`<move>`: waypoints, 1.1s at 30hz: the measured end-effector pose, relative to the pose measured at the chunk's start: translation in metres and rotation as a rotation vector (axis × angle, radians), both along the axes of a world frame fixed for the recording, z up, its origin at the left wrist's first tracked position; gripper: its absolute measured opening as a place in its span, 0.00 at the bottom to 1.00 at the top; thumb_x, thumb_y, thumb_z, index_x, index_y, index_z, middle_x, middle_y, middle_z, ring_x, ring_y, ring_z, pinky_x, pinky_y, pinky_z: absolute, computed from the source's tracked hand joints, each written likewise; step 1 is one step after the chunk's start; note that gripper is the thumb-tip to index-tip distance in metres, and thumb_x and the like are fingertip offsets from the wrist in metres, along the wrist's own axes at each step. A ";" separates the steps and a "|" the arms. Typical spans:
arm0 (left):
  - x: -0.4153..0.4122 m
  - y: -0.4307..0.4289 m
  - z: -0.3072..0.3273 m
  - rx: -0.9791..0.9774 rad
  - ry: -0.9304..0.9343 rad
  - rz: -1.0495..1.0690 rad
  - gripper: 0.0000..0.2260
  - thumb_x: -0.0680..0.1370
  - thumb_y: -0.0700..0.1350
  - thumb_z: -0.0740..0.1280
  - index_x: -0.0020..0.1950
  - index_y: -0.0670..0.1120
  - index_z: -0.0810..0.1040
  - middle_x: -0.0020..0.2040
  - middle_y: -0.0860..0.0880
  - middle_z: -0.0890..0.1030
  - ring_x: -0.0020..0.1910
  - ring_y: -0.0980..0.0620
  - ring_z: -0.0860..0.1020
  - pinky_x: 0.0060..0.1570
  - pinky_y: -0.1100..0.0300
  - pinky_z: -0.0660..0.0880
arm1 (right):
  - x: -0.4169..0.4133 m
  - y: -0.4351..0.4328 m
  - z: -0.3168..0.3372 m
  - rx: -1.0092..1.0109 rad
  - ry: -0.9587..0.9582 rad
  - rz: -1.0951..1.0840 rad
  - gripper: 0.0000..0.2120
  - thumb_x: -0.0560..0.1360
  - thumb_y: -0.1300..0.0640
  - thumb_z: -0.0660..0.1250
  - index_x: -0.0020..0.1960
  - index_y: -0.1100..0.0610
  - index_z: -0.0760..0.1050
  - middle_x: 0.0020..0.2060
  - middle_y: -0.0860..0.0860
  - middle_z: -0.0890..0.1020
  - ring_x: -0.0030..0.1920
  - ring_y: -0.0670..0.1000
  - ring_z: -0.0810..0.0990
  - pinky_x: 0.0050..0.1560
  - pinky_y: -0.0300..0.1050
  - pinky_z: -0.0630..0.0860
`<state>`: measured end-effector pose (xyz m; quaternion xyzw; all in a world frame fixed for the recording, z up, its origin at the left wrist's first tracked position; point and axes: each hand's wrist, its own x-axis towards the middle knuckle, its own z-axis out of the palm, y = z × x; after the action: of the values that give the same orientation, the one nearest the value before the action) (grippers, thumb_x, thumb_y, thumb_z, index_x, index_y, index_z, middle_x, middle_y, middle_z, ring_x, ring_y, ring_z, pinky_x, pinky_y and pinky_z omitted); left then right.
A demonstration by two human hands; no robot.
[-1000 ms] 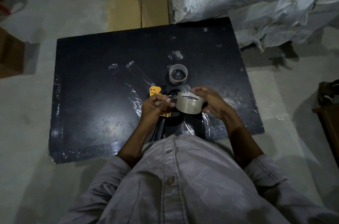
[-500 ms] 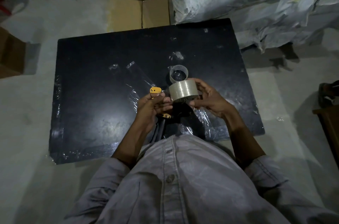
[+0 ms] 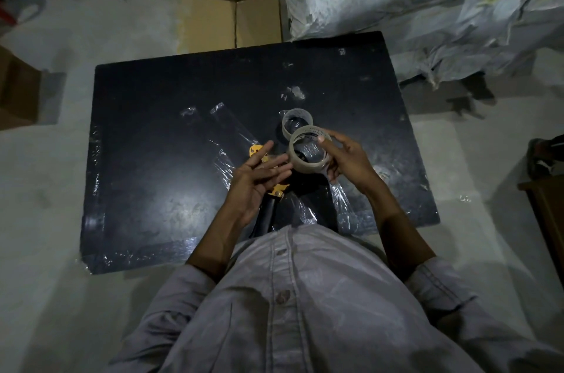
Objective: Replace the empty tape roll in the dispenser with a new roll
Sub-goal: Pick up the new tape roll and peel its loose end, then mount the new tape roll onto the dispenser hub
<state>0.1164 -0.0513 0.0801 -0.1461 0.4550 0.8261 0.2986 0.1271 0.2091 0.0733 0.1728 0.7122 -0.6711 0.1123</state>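
1 empty roll (image 3: pixel 297 111) sits on the black table (image 3: pixel 168 128), just behind the new roll (image 3: pixel 305 165) — the right hand (image 3: pixel 351 162) grips that. The left hand (image 3: pixel 256 180), fingers straight, half hides the yellow dispenser (image 3: pixel 254 149). Sacks (image 3: pixel 412 6) lie behind.

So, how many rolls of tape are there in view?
2. A full roll is held in the right hand over the black table; an empty ring stands on the table just beyond it. More may be hidden.
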 end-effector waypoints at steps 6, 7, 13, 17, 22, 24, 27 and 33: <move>0.000 0.000 -0.015 -0.471 0.227 0.049 0.11 0.81 0.41 0.78 0.60 0.36 0.87 0.45 0.38 0.89 0.37 0.45 0.88 0.39 0.55 0.87 | -0.001 -0.009 -0.004 0.139 -0.005 0.030 0.19 0.88 0.42 0.68 0.76 0.46 0.80 0.31 0.57 0.86 0.30 0.62 0.85 0.36 0.58 0.86; -0.001 -0.002 -0.017 -0.563 0.276 0.052 0.09 0.80 0.41 0.79 0.57 0.37 0.89 0.41 0.41 0.89 0.34 0.48 0.87 0.36 0.57 0.85 | -0.002 -0.011 -0.007 0.193 0.003 0.037 0.19 0.88 0.42 0.67 0.77 0.45 0.79 0.32 0.59 0.86 0.31 0.64 0.86 0.36 0.61 0.87; -0.022 -0.029 -0.057 -1.041 0.674 -0.070 0.08 0.74 0.55 0.83 0.52 0.57 0.92 0.43 0.55 0.87 0.46 0.48 0.85 0.47 0.43 0.83 | -0.016 -0.020 -0.034 0.582 0.115 0.154 0.21 0.91 0.37 0.55 0.78 0.40 0.74 0.39 0.55 0.88 0.28 0.52 0.86 0.43 0.53 0.88; -0.026 -0.041 -0.065 -1.194 0.843 -0.212 0.08 0.73 0.51 0.84 0.51 0.55 0.92 0.43 0.53 0.82 0.48 0.48 0.78 0.46 0.48 0.77 | -0.021 -0.027 -0.051 0.732 0.153 0.227 0.25 0.90 0.34 0.50 0.81 0.41 0.69 0.40 0.54 0.87 0.37 0.57 0.88 0.48 0.58 0.87; -0.019 -0.046 -0.071 -1.259 0.890 -0.273 0.07 0.75 0.49 0.83 0.52 0.55 0.92 0.43 0.54 0.82 0.46 0.51 0.76 0.46 0.48 0.76 | -0.021 -0.031 -0.070 0.837 0.198 0.256 0.23 0.90 0.37 0.49 0.79 0.43 0.69 0.45 0.59 0.88 0.45 0.65 0.87 0.50 0.62 0.85; -0.017 -0.046 -0.072 -1.256 0.862 -0.277 0.09 0.76 0.47 0.83 0.55 0.54 0.91 0.45 0.54 0.84 0.47 0.51 0.78 0.48 0.48 0.78 | -0.018 -0.033 -0.073 0.838 0.207 0.247 0.22 0.90 0.38 0.50 0.79 0.44 0.69 0.46 0.60 0.88 0.45 0.66 0.87 0.50 0.62 0.85; -0.017 -0.049 -0.068 -1.203 0.741 -0.198 0.17 0.76 0.41 0.81 0.63 0.53 0.89 0.46 0.56 0.85 0.46 0.54 0.80 0.51 0.54 0.80 | -0.016 -0.036 -0.074 0.842 0.220 0.229 0.20 0.92 0.44 0.54 0.79 0.49 0.70 0.46 0.61 0.88 0.43 0.66 0.87 0.48 0.59 0.84; -0.033 -0.041 -0.054 -1.044 0.584 -0.041 0.08 0.80 0.43 0.78 0.59 0.50 0.90 0.45 0.53 0.88 0.43 0.60 0.84 0.50 0.59 0.81 | -0.016 -0.040 -0.078 0.880 0.229 0.217 0.20 0.91 0.42 0.52 0.78 0.48 0.69 0.45 0.62 0.88 0.43 0.68 0.86 0.47 0.62 0.85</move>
<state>0.0832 -0.0926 0.0266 -0.0315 0.8668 0.4933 0.0659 0.1112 0.1693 -0.0046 0.0537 0.9509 -0.3044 0.0186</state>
